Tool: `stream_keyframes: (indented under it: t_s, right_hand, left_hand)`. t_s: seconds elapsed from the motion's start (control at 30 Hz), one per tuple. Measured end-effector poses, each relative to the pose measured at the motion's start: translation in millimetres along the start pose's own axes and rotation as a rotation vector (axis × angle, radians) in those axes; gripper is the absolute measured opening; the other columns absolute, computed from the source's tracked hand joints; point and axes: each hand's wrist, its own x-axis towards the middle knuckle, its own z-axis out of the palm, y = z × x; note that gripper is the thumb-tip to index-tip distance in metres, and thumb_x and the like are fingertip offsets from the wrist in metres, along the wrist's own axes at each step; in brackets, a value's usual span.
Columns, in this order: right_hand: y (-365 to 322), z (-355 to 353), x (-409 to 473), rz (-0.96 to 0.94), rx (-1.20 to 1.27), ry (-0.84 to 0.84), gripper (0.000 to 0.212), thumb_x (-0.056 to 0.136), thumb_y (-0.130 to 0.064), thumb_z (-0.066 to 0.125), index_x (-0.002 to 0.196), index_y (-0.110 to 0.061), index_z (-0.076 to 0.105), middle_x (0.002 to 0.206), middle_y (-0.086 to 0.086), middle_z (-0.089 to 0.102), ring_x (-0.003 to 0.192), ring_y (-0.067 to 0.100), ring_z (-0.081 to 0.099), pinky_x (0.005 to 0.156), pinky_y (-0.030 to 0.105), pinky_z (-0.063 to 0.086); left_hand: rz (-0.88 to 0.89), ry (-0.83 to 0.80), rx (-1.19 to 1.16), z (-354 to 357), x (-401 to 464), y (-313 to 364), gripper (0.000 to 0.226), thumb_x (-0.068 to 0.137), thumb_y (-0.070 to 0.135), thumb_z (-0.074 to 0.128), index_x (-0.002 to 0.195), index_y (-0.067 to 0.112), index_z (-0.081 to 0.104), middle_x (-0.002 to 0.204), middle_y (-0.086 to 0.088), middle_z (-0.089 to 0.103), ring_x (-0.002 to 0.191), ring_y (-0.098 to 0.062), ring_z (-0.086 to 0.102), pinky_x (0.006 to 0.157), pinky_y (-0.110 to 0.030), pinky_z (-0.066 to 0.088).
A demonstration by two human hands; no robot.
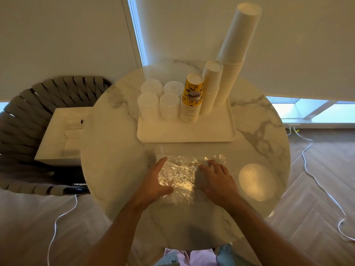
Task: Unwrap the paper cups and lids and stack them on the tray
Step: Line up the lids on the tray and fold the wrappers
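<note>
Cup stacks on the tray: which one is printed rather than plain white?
The shortest stack of paper cups, standing leftmost of the three, beside the lid stacks. Its top cups are yellow with brown lettering; the medium stack and tall stack are plain white.

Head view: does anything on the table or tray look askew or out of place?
The tallest stack of white cups, at the tray's far right corner, appears to lean right, though the wide-angle lens may exaggerate it. Crumpled clear wrap lies on the table under both hands; nothing is spilled.
</note>
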Motion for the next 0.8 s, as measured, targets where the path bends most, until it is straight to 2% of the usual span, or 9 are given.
stream_keyframes:
  t_s: [0.03, 0.07, 0.13, 0.23, 0.4, 0.5, 0.57, 0.63, 0.8]
  right_hand:
    - [-2, -2, 1, -0.002, 0.006, 0.017, 0.06, 0.094, -0.041, 0.057, 0.148, -0.038, 0.031, 0.164, -0.002, 0.017, 0.149, 0.029, 0.018, 0.113, 0.048, 0.035]
    - [-3, -4, 1, -0.01, 0.012, 0.043, 0.056, 0.095, -0.041, 0.055, 0.147, -0.037, 0.034, 0.163, -0.003, 0.019, 0.148, 0.029, 0.02, 0.112, 0.048, 0.037]
    - [-6, -5, 1, -0.031, 0.003, 0.058, 0.051, 0.096, -0.04, 0.053, 0.144, -0.038, 0.037, 0.16, -0.005, 0.024, 0.146, 0.029, 0.024, 0.111, 0.048, 0.038]
    - [-6, -6, 0, -0.042, -0.008, 0.007, 0.054, 0.092, -0.041, 0.061, 0.142, -0.042, 0.039, 0.158, -0.009, 0.025, 0.144, 0.027, 0.026, 0.109, 0.047, 0.039]
    - [-8, -10, 1, -0.028, 0.009, -0.003, 0.057, 0.092, -0.044, 0.061, 0.145, -0.045, 0.038, 0.159, -0.009, 0.024, 0.145, 0.026, 0.023, 0.112, 0.046, 0.036]
    - [-9, -9, 0, -0.02, 0.01, -0.004, 0.056, 0.095, -0.045, 0.058, 0.146, -0.045, 0.038, 0.16, -0.01, 0.022, 0.146, 0.025, 0.02, 0.113, 0.044, 0.035]
    - [-9, -9, -1, -0.016, 0.019, -0.005, 0.054, 0.096, -0.045, 0.056, 0.147, -0.045, 0.038, 0.161, -0.01, 0.022, 0.147, 0.024, 0.02, 0.113, 0.044, 0.035]
    - [-9, -8, -1, -0.019, 0.021, -0.007, 0.053, 0.097, -0.047, 0.055, 0.147, -0.046, 0.037, 0.161, -0.01, 0.022, 0.147, 0.024, 0.02, 0.112, 0.043, 0.036]
    - [-10, -10, -1, -0.045, -0.002, 0.03, 0.056, 0.097, -0.043, 0.056, 0.149, -0.036, 0.038, 0.161, -0.007, 0.026, 0.144, 0.025, 0.026, 0.111, 0.041, 0.035]
  left_hand:
    - [0.006, -0.011, 0.025, 0, -1, 1, 0.104, 0.07, 0.0, 0.08, 0.153, 0.037, 0.03, 0.15, 0.014, 0.03, 0.138, -0.012, 0.036, 0.104, -0.031, 0.048]
    - [0.011, -0.017, 0.05, -1, -1, 3, 0.105, 0.07, -0.001, 0.08, 0.153, 0.037, 0.028, 0.152, 0.012, 0.029, 0.137, -0.01, 0.034, 0.099, -0.017, 0.046]
    - [0.017, -0.021, 0.089, -2, 0, 6, 0.106, 0.071, -0.003, 0.08, 0.154, 0.035, 0.026, 0.156, 0.008, 0.027, 0.135, -0.005, 0.031, 0.083, 0.003, 0.037]
    - [0.042, -0.023, 0.163, -5, -1, 14, 0.108, 0.071, -0.003, 0.08, 0.155, 0.035, 0.023, 0.157, 0.008, 0.025, 0.133, -0.002, 0.029, 0.074, 0.008, 0.033]
    - [0.093, -0.066, 0.223, 1, -5, 45, 0.111, 0.069, -0.007, 0.073, 0.157, 0.03, 0.017, 0.155, 0.016, 0.015, 0.135, -0.006, 0.028, 0.073, -0.004, 0.046]
    - [0.156, -0.065, 0.329, 13, -6, 66, 0.112, 0.068, -0.004, 0.073, 0.159, 0.022, 0.012, 0.16, 0.014, 0.008, 0.141, -0.01, 0.027, 0.089, -0.011, 0.046]
    - [0.176, -0.086, 0.379, 26, -6, 82, 0.109, 0.072, -0.001, 0.071, 0.159, 0.019, 0.008, 0.162, 0.012, 0.003, 0.14, -0.016, 0.036, 0.097, -0.024, 0.047]
    - [0.181, -0.095, 0.461, 39, -5, 93, 0.103, 0.078, 0.002, 0.068, 0.159, 0.017, 0.005, 0.163, 0.009, -0.001, 0.132, -0.024, 0.048, 0.099, -0.032, 0.048]
    - [0.114, -0.094, 0.568, 57, 0, 98, 0.105, 0.081, 0.0, 0.066, 0.158, 0.02, -0.002, 0.164, 0.01, -0.01, 0.135, -0.026, 0.045, 0.099, -0.032, 0.047]
